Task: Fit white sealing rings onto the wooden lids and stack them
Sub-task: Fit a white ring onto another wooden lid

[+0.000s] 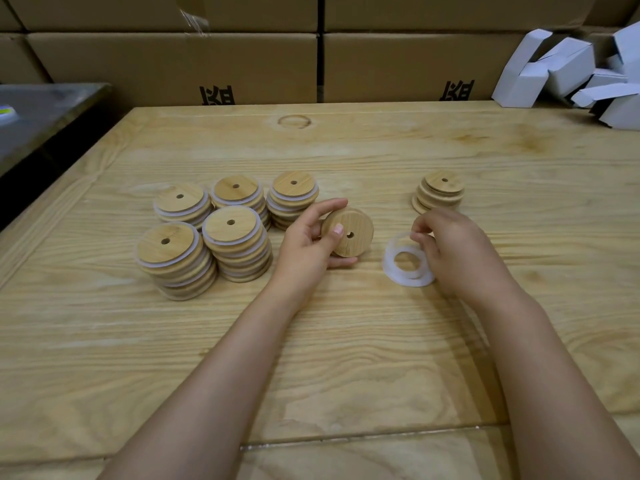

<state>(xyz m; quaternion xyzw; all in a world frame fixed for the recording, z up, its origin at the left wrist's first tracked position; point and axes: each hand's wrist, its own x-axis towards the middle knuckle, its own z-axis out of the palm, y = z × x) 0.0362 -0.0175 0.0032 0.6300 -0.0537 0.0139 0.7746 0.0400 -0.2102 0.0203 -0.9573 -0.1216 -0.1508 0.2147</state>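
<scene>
My left hand (308, 242) grips a round wooden lid (353, 232) with a small centre hole, tilted on edge just above the table. To its right my right hand (450, 249) pinches a white sealing ring (401, 239) by its upper edge, lifting it off a small pile of white rings (408, 275) lying flat on the table. Several stacks of lids with white rings fitted (207, 230) stand to the left. A short stack of bare wooden lids (439, 194) stands behind my right hand.
The wooden table (346, 341) runs to a wall of cardboard boxes (242, 60) at the back. Folded white cartons (575, 71) are heaped at the back right. A metal surface (38, 112) lies beyond the table's left edge.
</scene>
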